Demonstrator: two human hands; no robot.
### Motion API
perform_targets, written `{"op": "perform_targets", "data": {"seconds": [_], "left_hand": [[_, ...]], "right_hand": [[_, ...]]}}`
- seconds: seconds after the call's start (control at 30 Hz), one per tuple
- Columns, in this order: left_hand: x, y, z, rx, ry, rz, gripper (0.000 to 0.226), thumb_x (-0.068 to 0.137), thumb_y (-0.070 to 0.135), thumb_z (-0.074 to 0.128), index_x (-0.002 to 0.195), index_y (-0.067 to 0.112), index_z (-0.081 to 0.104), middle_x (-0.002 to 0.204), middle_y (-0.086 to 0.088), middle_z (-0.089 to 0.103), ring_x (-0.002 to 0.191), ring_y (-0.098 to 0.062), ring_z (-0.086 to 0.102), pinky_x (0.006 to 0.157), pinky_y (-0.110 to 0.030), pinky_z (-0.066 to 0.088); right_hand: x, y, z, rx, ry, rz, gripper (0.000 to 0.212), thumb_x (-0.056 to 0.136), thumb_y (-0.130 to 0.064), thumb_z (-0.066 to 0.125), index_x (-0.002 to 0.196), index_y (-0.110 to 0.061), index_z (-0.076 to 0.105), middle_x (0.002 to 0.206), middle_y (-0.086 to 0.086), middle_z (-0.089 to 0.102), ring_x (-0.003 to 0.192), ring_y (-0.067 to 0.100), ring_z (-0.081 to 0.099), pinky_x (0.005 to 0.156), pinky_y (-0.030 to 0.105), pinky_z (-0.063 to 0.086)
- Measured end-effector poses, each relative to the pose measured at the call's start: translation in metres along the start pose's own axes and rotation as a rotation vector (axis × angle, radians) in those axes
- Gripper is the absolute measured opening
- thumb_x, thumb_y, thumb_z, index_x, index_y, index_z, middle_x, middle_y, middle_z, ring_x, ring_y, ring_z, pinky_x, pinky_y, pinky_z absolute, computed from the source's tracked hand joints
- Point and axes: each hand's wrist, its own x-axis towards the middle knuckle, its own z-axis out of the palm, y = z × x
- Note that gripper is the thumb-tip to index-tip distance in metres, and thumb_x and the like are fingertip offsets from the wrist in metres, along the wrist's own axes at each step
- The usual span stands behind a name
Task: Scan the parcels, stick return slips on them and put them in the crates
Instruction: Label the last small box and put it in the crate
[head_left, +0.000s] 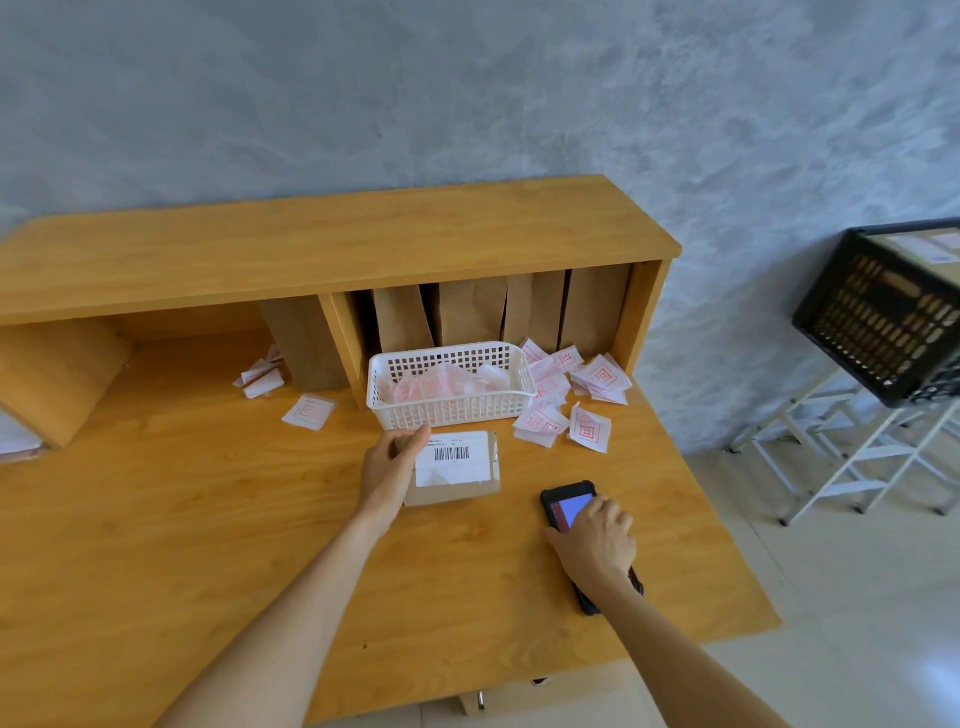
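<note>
Two hands at work on wooden desk (208, 519). Left hand (390, 467) curled round left end of small brown parcel (457, 470), thumb over top edge; barcode label up, parcel flat just before white basket (449, 387) of slips. Right hand (597, 540) laid over black handheld scanner (569, 506) right of parcel, fingers bent round it, screen lit. Loose return slips (589, 428) scattered beside basket. Black crate (883, 322) far right, well apart.

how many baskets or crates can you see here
2: a white basket of slips at the back of the desk, beyond the parcel, and a black crate on a stand at right. Others may lie out of view.
</note>
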Motion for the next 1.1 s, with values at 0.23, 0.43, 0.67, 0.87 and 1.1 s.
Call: {"op": "perform_targets", "data": {"seconds": [0.23,0.43,0.67,0.87,1.1], "left_hand": [[0.007,0.004,-0.004,0.002,0.026,0.007,0.041,0.091,0.037,0.064,0.097,-0.003,0.057,0.083,-0.002,0.057,0.074,-0.009,0.054,0.062,-0.02,0.039],[0.008,0.005,-0.005,-0.006,0.031,0.032,0.044,0.091,0.036,0.064,0.092,-0.007,0.055,0.08,-0.007,0.051,0.075,-0.014,0.049,0.065,-0.025,0.037],[0.007,0.001,-0.004,-0.009,0.017,0.045,0.042,0.091,0.035,0.065,0.087,-0.006,0.054,0.085,-0.01,0.059,0.077,-0.014,0.054,0.067,-0.026,0.041],[0.009,-0.002,-0.005,0.003,0.008,0.046,0.04,0.09,0.037,0.065,0.082,0.0,0.053,0.082,-0.007,0.056,0.077,-0.014,0.053,0.067,-0.027,0.04],[0.004,0.002,-0.003,0.002,0.016,0.043,0.039,0.091,0.036,0.064,0.084,-0.001,0.053,0.08,-0.004,0.055,0.074,-0.011,0.051,0.064,-0.024,0.039]], "right_hand": [[0.004,-0.01,-0.024,0.082,-0.139,-0.262,0.072,0.078,-0.062,0.064,0.124,-0.009,0.047,0.115,0.003,0.052,0.106,0.021,0.052,0.078,0.028,0.046],[-0.003,-0.029,-0.061,0.061,-0.118,-0.5,0.058,0.072,-0.064,0.065,0.097,-0.013,0.055,0.091,-0.002,0.056,0.073,0.014,0.048,0.059,0.025,0.039],[-0.01,-0.036,-0.078,0.013,-0.117,-0.595,0.056,0.07,-0.063,0.067,0.083,-0.011,0.052,0.076,-0.001,0.051,0.063,0.015,0.042,0.055,0.027,0.034],[-0.015,-0.035,-0.081,-0.042,-0.12,-0.615,0.06,0.071,-0.066,0.066,0.093,-0.011,0.055,0.085,0.0,0.056,0.068,0.015,0.046,0.056,0.025,0.037],[-0.017,-0.032,-0.083,-0.059,-0.095,-0.633,0.059,0.072,-0.068,0.065,0.091,-0.013,0.052,0.086,-0.002,0.054,0.07,0.015,0.047,0.056,0.024,0.036]]}}
